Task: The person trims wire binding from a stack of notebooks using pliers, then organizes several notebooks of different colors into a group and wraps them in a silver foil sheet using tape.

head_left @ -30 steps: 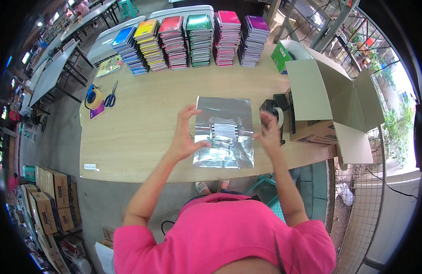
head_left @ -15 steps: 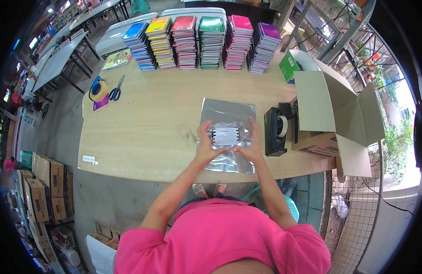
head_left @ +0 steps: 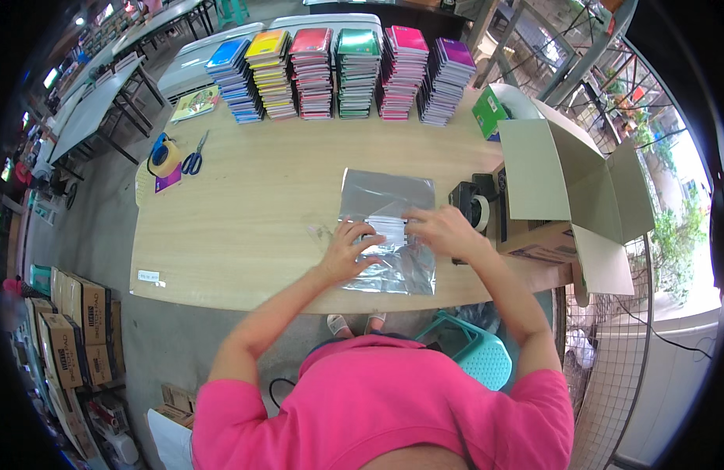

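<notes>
Two hands lay flat on a silver bag (head_left: 387,231), left hand (head_left: 348,252) at its seven o'clock, right hand (head_left: 442,231) at three o'clock, fingers spread, gripping nothing, tape dispenser (head_left: 473,210) just beyond.

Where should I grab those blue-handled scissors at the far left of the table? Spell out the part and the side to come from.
Take the scissors by the blue handle loops, the end nearer the person, coming from above on their right side. They lie flat on the wooden table with blades pointing away toward the notebook stacks, and the yellow tape roll crowds their left side, so the right side is likely freer.
</notes>
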